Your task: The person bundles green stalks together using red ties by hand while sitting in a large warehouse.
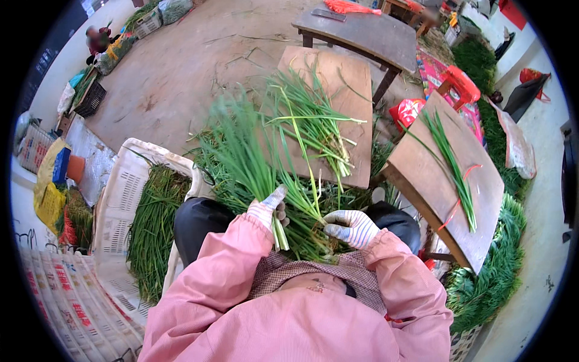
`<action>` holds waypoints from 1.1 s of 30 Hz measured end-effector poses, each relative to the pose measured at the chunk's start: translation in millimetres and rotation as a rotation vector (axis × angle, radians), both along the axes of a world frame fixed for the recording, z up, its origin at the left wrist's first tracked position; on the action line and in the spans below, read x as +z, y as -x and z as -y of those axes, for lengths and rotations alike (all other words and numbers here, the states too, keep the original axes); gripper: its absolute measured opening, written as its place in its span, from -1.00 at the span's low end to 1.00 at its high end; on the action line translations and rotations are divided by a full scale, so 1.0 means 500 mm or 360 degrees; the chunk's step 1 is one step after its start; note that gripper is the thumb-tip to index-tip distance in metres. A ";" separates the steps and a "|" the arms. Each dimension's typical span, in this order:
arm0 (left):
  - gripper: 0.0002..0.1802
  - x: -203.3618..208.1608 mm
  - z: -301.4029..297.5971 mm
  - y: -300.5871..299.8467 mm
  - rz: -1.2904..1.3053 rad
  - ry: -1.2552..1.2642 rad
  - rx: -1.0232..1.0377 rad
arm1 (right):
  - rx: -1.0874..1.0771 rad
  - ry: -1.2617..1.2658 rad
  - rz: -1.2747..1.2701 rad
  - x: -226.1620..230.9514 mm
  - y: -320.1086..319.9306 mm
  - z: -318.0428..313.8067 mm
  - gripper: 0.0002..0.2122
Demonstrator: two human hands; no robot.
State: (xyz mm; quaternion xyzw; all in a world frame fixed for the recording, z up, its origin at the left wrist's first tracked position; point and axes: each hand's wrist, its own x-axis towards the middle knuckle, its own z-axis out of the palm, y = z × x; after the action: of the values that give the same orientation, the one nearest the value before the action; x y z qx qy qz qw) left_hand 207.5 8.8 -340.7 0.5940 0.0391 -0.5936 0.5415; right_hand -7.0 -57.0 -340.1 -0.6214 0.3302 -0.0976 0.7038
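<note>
My left hand (268, 209), in a striped glove, is closed around a bunch of green onions (241, 154). Their pale stem ends stick out below the fist, and the leaf tops are blurred. My right hand (351, 228), gloved alike, pinches the pale lower ends of a few thin, yellowish green onions (304, 202) above my lap. Ahead, another heap of green onions (322, 130) lies on a wooden board (356, 78), white ends toward me. Loose greens (226, 190) spread beneath both hands and between my knees.
At my left stands a white plastic crate (114, 211) of long greens (154, 223). To the right, a small wooden table (446, 139) bears a few stalks (449, 160) and red ties (449, 214). Greens (491, 271) line the right wall. A dark table (362, 36) stands ahead.
</note>
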 end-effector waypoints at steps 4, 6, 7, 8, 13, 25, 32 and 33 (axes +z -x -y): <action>-0.66 -0.004 0.008 0.001 -0.0214 0.0043 -0.0276 | 0.0353 0.0278 -0.0117 -0.017 -0.006 -0.007 -0.72; -0.62 -0.003 0.003 -0.002 -0.0129 -0.0008 -0.0281 | 0.0375 0.0011 -0.0155 -0.011 -0.020 -0.005 -0.59; -0.61 -0.003 0.006 0.010 -0.0076 0.0012 -0.0269 | 0.0348 -0.0046 -0.0074 -0.031 -0.025 0.002 -0.56; -0.61 -0.002 0.008 0.022 -0.0024 0.0034 -0.0257 | 0.0321 -0.0102 0.0007 -0.051 -0.032 0.009 -0.53; -0.75 0.006 -0.017 0.025 0.0149 0.0223 -0.0074 | -0.0444 -0.0674 0.0075 -0.025 -0.123 -0.011 -0.67; -0.80 -0.011 -0.011 -0.124 0.0155 0.0404 0.0360 | -0.0240 -0.0569 0.0328 -0.053 -0.095 -0.003 -0.64; -0.77 -0.001 -0.009 -0.171 0.0306 0.0241 0.0207 | 0.0774 0.0940 -0.1298 0.070 -0.051 0.006 -0.43; -0.77 0.004 0.003 -0.147 0.0314 0.0191 0.0191 | 0.0518 0.1170 -0.1146 0.090 -0.066 -0.011 -0.44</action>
State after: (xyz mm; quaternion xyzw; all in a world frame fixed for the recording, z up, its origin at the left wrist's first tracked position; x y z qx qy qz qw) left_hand 280.8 7.4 -338.5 0.6127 -0.0146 -0.5001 0.6118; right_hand 26.2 -51.6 -294.9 -0.8640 0.3943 0.1228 0.2882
